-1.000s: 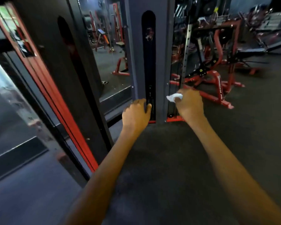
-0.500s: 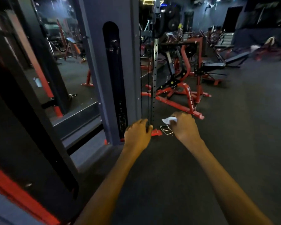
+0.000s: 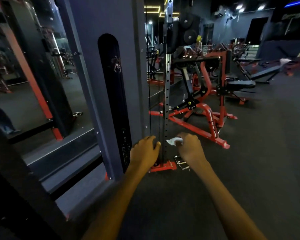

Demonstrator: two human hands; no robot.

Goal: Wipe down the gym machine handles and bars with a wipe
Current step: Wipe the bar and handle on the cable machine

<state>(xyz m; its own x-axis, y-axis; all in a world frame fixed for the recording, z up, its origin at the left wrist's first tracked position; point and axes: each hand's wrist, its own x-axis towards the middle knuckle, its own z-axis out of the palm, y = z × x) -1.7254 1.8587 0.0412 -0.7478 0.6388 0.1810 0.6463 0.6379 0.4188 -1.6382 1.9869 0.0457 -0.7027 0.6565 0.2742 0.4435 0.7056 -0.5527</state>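
A grey cable machine column (image 3: 100, 70) with a dark slot stands ahead, and a perforated steel guide bar (image 3: 167, 94) rises beside it from a red foot (image 3: 163, 166). My right hand (image 3: 189, 148) grips a crumpled white wipe (image 3: 173, 141), which touches the low part of that bar. My left hand (image 3: 144, 150) is curled around the lower edge of the column next to two black cables (image 3: 154, 94); what the fingers hold is hidden. A metal stirrup handle (image 3: 181, 163) lies on the floor under my right hand.
A red and black plate-loaded machine (image 3: 203, 108) stands just behind the bar. Benches (image 3: 241, 84) and more red frames fill the far right. A mirror (image 3: 33, 75) lines the left wall. Dark rubber floor (image 3: 258, 153) stretches to the right.
The view has swung up and right, showing more of the room. Both hands stay low at the column's base, and the wipe is still at the guide bar.
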